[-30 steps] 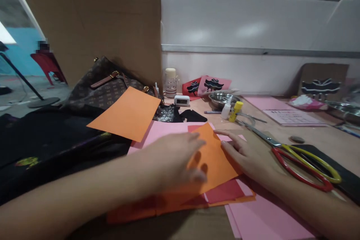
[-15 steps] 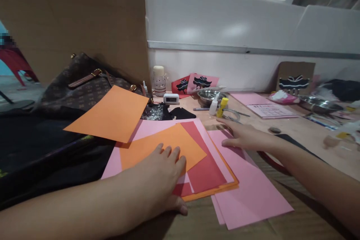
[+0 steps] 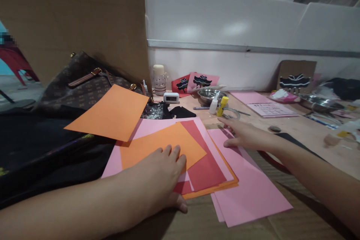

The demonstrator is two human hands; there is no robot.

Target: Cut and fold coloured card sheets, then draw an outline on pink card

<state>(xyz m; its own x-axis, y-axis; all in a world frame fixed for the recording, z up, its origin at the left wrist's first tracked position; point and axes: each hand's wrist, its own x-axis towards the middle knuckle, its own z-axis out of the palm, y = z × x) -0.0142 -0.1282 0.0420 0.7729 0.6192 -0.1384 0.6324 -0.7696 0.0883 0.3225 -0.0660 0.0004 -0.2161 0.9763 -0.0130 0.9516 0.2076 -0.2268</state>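
Observation:
My left hand (image 3: 160, 172) lies with fingers spread on an orange sheet of paper (image 3: 174, 142), which tops a stack of coloured sheets. Under it show a red sheet (image 3: 206, 172), pink paper and more orange edges. To the right, my right hand (image 3: 242, 133) rests at the upper part of some pink sheets (image 3: 253, 191); its thumb and fingers are apart, and nothing shows between them. Another orange sheet (image 3: 109, 114) lies at the upper left, overlapping the stack's corner and the dark cloth.
A brown patterned handbag (image 3: 84, 75) leans behind black cloth (image 3: 50, 150). Beyond the stack stand a small digital clock (image 3: 171, 98), a flask (image 3: 159, 80), a steel bowl (image 3: 209, 95), a white bottle (image 3: 213, 105) and a yellow glue stick (image 3: 222, 106). Another person's hand (image 3: 333, 138) blurs at right.
Both hands stay nearly where they were. My right hand's fingers have shifted very slightly to the right; the sheets lie as before.

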